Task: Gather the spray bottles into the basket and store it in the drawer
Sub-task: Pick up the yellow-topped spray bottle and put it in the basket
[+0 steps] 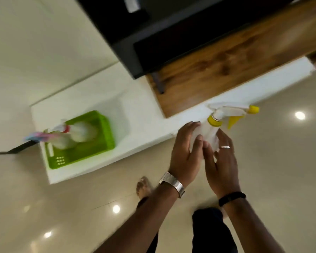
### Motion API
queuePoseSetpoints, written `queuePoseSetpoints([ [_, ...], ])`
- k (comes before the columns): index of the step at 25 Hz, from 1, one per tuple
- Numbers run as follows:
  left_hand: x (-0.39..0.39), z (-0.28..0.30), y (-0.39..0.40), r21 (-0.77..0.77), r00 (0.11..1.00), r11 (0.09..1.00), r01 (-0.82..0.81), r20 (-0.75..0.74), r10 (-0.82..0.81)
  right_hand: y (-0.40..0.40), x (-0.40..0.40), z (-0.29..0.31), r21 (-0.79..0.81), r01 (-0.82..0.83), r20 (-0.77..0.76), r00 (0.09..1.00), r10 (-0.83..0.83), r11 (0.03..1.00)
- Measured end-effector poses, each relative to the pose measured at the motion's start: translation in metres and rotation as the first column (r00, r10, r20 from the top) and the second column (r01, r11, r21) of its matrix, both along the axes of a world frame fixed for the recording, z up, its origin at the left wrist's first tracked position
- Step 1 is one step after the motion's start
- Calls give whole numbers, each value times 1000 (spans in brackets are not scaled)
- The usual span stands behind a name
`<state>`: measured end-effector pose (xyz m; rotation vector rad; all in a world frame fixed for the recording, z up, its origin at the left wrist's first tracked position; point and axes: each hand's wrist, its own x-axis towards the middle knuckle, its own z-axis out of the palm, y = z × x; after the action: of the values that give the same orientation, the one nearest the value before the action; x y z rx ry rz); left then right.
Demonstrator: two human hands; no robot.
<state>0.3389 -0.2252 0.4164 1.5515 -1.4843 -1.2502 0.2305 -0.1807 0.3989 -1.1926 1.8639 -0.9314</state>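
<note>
A white spray bottle with a yellow collar, trigger and nozzle tip [217, 123] is upright between both my hands, just off the front edge of the white ledge. My left hand [185, 152] wraps its left side and my right hand [221, 161] wraps its right side; the bottle's body is mostly hidden by my fingers. A green plastic basket [102, 143] sits on the ledge to the left, holding two white spray bottles: one with a red collar [82, 132] and one with a pink and blue head [42, 137].
The white ledge [144, 125] runs along a cream wall. A wooden drawer front [226, 70] with a dark handle sits under a black unit [153, 33]. The glossy tiled floor [281, 179] lies below; my foot [143, 187] and dark trousers show.
</note>
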Motion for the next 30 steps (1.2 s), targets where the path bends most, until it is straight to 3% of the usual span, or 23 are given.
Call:
queuePoseSetpoints([
  [8, 234, 22, -13, -101, 928, 923, -373, -17, 373, -70, 213, 24, -107, -422, 49, 902, 429, 900],
  [14, 338, 2, 14, -12, 866, 866, -500, -37, 499, -79, 323, -5, -128, -635, -74, 772, 631, 762],
  [23, 403, -40, 29, -6, 916, 931, -365, 176, 361, -75, 383, -45, -171, -673, -184, 739, 648, 719],
  [27, 413, -50, 31, 32, 910, 918, -396, 149, 387, -71, 384, -46, -178, -580, -159, 814, 559, 795],
  [30, 420, -59, 33, 51, 906, 931, -362, 254, 338, -69, 365, -49, -183, -503, -190, 861, 472, 845],
])
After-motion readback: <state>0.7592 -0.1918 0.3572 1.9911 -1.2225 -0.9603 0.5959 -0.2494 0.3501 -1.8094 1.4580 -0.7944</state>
